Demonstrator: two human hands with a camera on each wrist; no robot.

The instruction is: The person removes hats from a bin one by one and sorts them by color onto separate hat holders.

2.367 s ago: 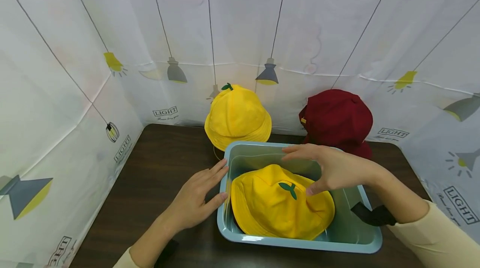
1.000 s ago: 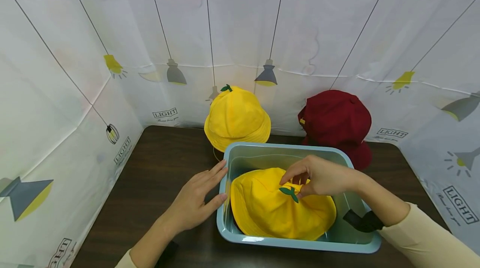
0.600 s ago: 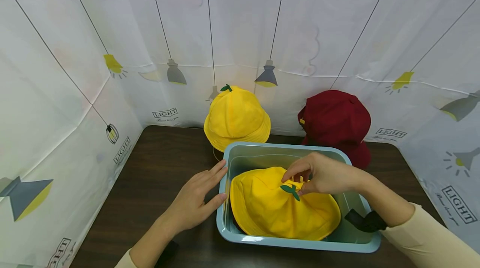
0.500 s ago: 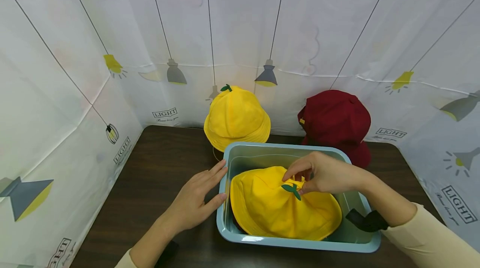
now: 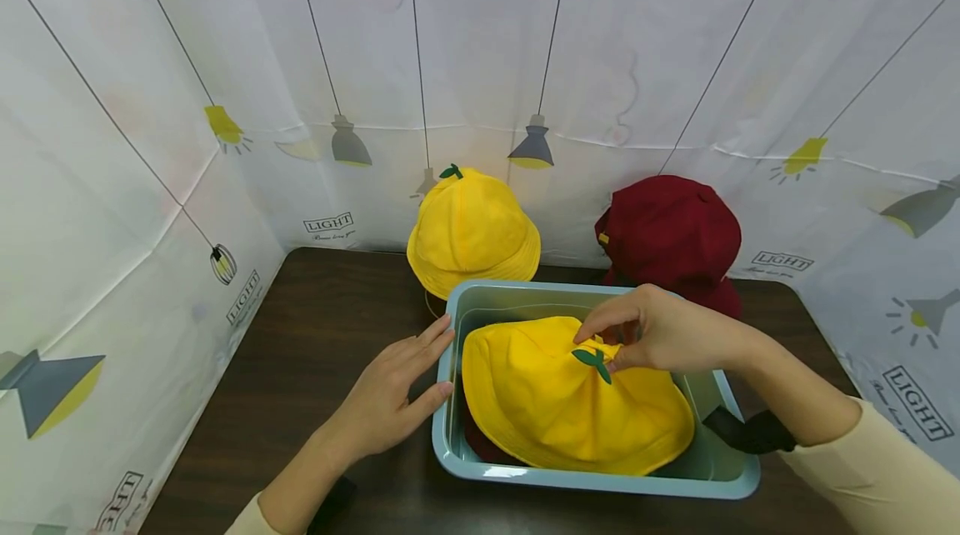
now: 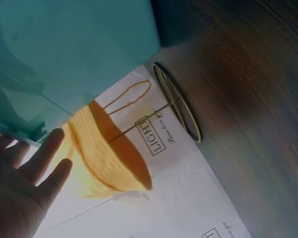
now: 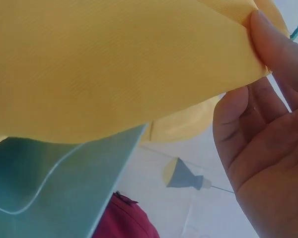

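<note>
A yellow bucket hat (image 5: 555, 402) with a green leaf sprout on its crown lies tilted within the light blue plastic tub (image 5: 592, 483). My right hand (image 5: 667, 331) pinches the crown beside the sprout; thumb and fingers grip a fold of cloth in the right wrist view (image 7: 273, 129). Under the hat's left brim, something dark red (image 5: 487, 439) shows at the tub's bottom, mostly hidden. With fingers straight, my left hand (image 5: 393, 389) rests against the tub's left rim. In the left wrist view, the left hand (image 6: 25, 183) has its fingertips at the tub's edge.
Behind the tub, another yellow bucket hat (image 5: 476, 227) sits on a wire stand (image 6: 176, 101). To its right stands a dark red cap (image 5: 671, 231), partly behind the tub. A printed white curtain (image 5: 480, 35) borders the dark wooden table (image 5: 337, 310).
My right hand came down on the hat's crown, pinched it, and has now drawn it slightly up and right, exposing dark red beneath. The left hand stays at the rim.
</note>
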